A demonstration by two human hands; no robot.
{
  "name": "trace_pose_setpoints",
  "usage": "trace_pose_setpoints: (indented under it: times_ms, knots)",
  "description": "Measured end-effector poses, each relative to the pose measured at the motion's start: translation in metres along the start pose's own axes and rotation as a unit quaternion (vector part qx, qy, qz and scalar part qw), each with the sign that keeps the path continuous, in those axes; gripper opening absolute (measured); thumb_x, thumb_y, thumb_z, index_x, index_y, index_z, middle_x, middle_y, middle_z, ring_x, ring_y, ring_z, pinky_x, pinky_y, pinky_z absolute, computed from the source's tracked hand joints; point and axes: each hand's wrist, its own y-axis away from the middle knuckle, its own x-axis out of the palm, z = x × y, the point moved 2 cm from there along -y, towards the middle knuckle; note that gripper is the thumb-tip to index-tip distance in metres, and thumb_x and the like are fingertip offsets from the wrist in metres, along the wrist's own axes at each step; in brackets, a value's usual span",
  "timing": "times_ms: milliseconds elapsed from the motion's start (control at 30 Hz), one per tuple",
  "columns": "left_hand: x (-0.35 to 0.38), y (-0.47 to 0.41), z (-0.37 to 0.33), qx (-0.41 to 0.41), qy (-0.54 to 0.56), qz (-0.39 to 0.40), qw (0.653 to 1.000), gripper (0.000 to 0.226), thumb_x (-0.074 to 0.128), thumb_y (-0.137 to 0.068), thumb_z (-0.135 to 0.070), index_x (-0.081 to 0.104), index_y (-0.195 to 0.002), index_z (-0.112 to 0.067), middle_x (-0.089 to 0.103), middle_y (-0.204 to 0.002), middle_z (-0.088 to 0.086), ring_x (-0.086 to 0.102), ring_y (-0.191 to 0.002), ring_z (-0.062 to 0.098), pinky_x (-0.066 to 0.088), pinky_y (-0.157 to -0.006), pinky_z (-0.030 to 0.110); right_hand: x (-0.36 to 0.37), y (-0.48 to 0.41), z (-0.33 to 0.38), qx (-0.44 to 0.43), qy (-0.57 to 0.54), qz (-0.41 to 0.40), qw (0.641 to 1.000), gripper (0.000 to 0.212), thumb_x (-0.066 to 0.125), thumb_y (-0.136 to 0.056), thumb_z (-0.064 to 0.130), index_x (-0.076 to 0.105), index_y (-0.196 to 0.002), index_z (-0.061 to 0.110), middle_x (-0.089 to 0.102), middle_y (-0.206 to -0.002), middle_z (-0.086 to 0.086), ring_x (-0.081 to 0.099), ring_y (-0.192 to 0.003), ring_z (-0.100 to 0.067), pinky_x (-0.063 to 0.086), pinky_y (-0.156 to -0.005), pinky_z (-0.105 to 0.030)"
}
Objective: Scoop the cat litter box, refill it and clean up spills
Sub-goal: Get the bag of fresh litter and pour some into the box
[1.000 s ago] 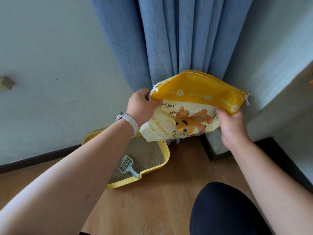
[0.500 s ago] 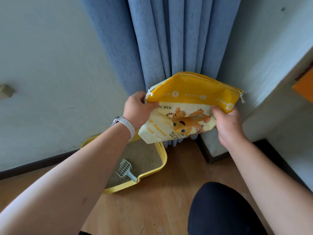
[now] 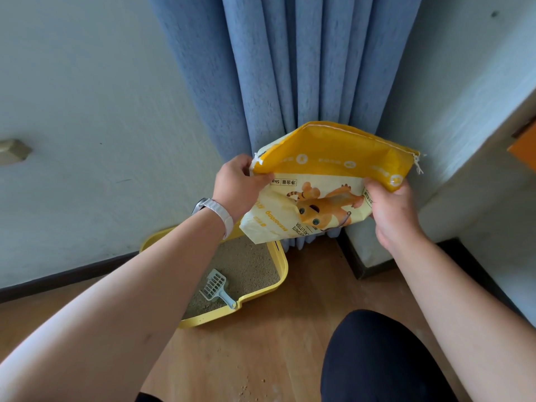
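Blue pleated curtain and pale walls close off a corner above a wooden floor, where a person holds a yellow-and-cream cat litter bag printed with an orange cat. The bag is in the air, its print upside down and its stitched seam uppermost, over the far right corner of a yellow plastic litter box on the floor. The left hand, with a white-strapped watch at the wrist, has its grip closed on the bag's left edge, thumb pinching the front. The right hand has its grip curled around the right side. The bag's lower end is folded away from the camera, so whether it is open cannot be told. A pale blue slotted scoop lies on the sandy litter, handle against the near rim; the left forearm hides the box's left part. Scattered grains dot the floor at the bottom edge, beside a dark-clad knee. An orange shape is cut off at right.
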Motion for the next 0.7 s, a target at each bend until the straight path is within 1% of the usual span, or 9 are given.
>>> trace_pose_setpoints:
  times_ms: [200,333,467,567,700]
  knots:
    - [0.0020,0.0006,0.0028,-0.002,0.024,0.004,1.000,0.022,0.077,-0.077,-0.031,0.066,-0.095,-0.025,0.072,-0.095,0.002,0.070,-0.087,0.023,0.059,-0.076,0.049,-0.0010,0.0015,0.0034,-0.007,-0.004,-0.007,1.000,0.018,0.066,-0.085,0.025,0.068,-0.103,0.028,0.074,-0.104,0.004,0.069,-0.099,-0.019,0.053,-0.093,-0.054]
    - [0.0026,-0.0002,0.0028,-0.001,0.035,0.004,0.999,0.018,0.077,-0.080,-0.028,0.064,-0.092,-0.029,0.072,-0.095,0.000,0.070,-0.087,0.020,0.060,-0.078,0.047,-0.0010,0.0011,0.0058,-0.010,-0.002,-0.012,1.000,0.014,0.066,-0.087,0.024,0.068,-0.100,0.030,0.074,-0.102,0.006,0.070,-0.098,-0.017,0.054,-0.092,-0.053]
    - [0.0046,0.0002,0.0032,0.002,0.040,0.005,0.999,0.019,0.077,-0.080,-0.027,0.065,-0.094,-0.028,0.072,-0.095,0.000,0.070,-0.087,0.020,0.060,-0.078,0.047,-0.0015,0.0003,0.0074,-0.017,0.003,-0.011,1.000,0.016,0.066,-0.089,0.022,0.068,-0.104,0.028,0.074,-0.103,0.007,0.069,-0.098,-0.014,0.054,-0.094,-0.049]
    - [0.0052,0.0008,0.0033,0.002,0.039,0.003,0.999,0.017,0.077,-0.080,-0.026,0.064,-0.091,-0.029,0.071,-0.094,0.000,0.069,-0.086,0.020,0.060,-0.078,0.047,-0.0024,0.0005,0.0071,-0.018,0.009,-0.016,1.000,0.014,0.066,-0.089,0.023,0.067,-0.101,0.030,0.074,-0.101,0.007,0.069,-0.097,-0.015,0.054,-0.093,-0.049]
    - [0.0050,0.0020,0.0036,0.003,0.042,0.000,0.999,0.019,0.077,-0.080,-0.027,0.065,-0.094,-0.025,0.072,-0.093,0.001,0.070,-0.086,0.020,0.060,-0.077,0.048,-0.0029,0.0005,0.0097,-0.025,0.008,-0.012,1.000,0.015,0.066,-0.086,0.024,0.068,-0.100,0.029,0.074,-0.101,0.005,0.069,-0.098,-0.017,0.054,-0.093,-0.049]
